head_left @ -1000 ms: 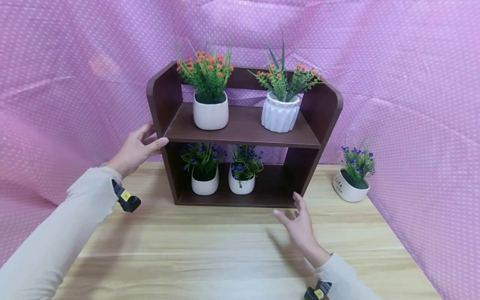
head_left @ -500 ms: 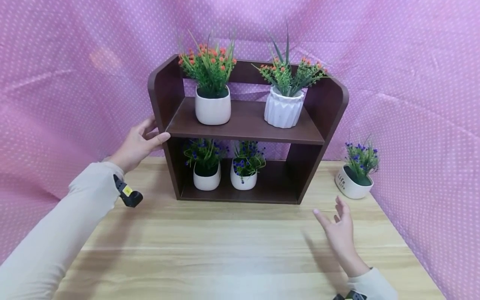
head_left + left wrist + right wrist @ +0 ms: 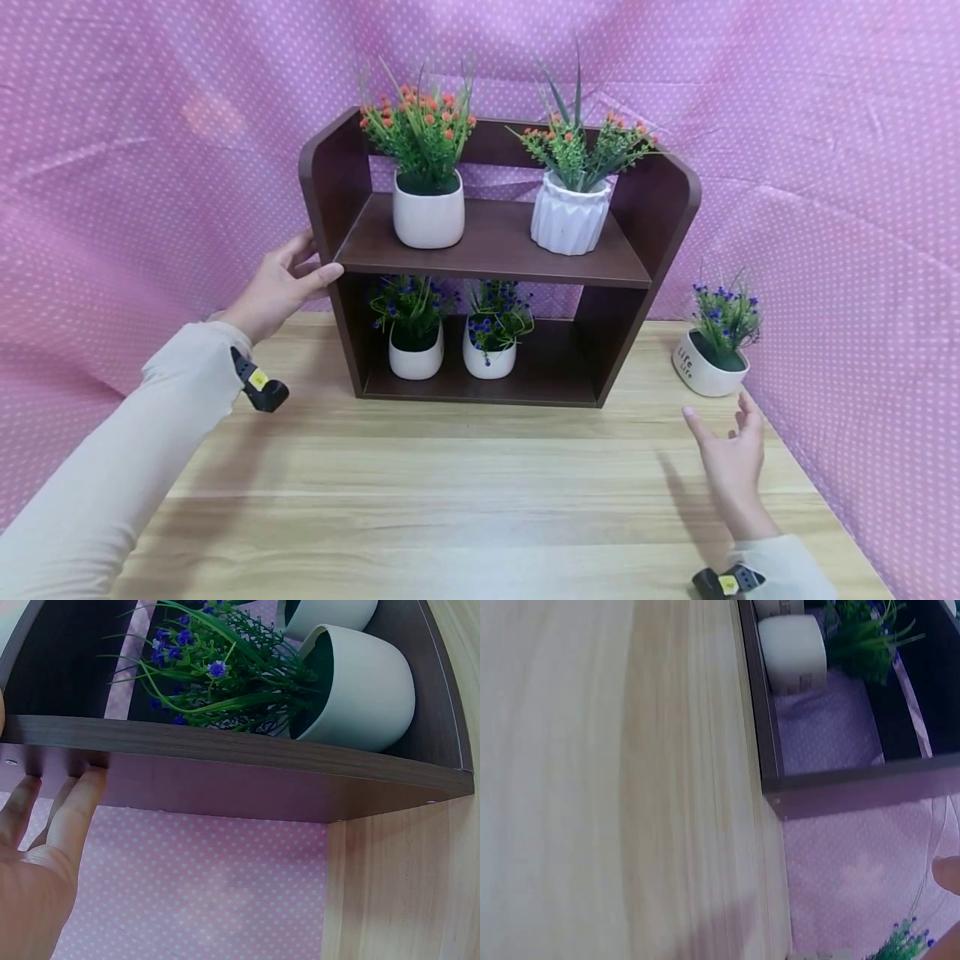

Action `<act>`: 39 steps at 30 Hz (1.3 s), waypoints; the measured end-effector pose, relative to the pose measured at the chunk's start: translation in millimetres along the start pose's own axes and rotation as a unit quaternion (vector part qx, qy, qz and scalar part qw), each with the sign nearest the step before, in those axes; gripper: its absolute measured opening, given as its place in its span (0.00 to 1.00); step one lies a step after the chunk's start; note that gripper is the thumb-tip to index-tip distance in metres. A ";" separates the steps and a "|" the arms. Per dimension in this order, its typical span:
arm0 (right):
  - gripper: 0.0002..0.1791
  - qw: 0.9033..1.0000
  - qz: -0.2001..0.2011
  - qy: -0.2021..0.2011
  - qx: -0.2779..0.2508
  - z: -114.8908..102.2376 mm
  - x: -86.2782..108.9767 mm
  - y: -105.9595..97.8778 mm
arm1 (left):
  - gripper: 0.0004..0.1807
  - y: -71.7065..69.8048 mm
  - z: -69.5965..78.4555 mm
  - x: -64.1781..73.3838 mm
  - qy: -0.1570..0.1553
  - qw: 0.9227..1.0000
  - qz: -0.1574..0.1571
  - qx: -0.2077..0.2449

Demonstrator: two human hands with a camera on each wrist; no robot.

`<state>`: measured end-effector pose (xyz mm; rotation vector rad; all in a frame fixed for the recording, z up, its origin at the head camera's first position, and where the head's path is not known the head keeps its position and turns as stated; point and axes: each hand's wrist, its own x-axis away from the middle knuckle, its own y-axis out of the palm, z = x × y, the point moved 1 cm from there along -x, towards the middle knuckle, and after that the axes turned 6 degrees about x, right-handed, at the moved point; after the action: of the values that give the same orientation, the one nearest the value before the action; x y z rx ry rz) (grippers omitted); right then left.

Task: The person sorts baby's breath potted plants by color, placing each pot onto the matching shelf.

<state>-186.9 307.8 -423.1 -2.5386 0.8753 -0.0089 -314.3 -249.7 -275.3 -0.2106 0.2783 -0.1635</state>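
My left hand holds the left side panel of a dark brown two-tier wooden shelf. Its thumb lies over the front edge, and in the left wrist view the fingers press against the panel's outer face. Spread, with nothing in it, my right hand hovers over the right of the table, just in front of a white pot lettered "Life" with blue flowers. Only a fingertip and a bit of that hand show at the edge of the right wrist view.
Two orange-flowered plants in a smooth white pot and a fluted white pot stand on the upper tier. Below are two blue-flowered white pots. Pink dotted cloth hangs behind and beside the wooden table.
My right hand has moved right, from the shelf's lower front corner to near the lettered pot. The left hand keeps its place on the panel. The head view has shifted slightly.
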 end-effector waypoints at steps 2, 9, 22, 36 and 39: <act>0.50 1.000 0.000 0.006 0.004 1.3 -4.4 -2.7 | 0.40 0.1 -0.1 0.0 0.000 1.000 0.000 0.001; 0.52 0.999 -0.012 0.033 0.024 3.1 -24.1 -13.0 | 0.39 0.4 -0.6 1.2 0.008 1.000 -0.003 0.016; 0.53 0.998 -0.009 0.058 0.000 11.8 -72.8 -23.9 | 0.39 -0.3 0.2 3.3 0.010 1.000 -0.003 0.017; 0.59 0.996 -0.054 0.057 0.042 27.0 -110.0 -24.5 | 0.38 -0.5 -3.4 0.2 0.013 1.000 0.004 0.011; 0.59 0.995 -0.079 0.044 0.044 28.5 -115.2 -20.8 | 0.38 -0.8 -3.2 -0.2 0.014 1.000 0.004 0.009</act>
<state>-262.5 401.6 -424.1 -2.5329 0.6892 -0.2066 -315.6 -251.0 -278.1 -0.1899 0.3058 -0.1612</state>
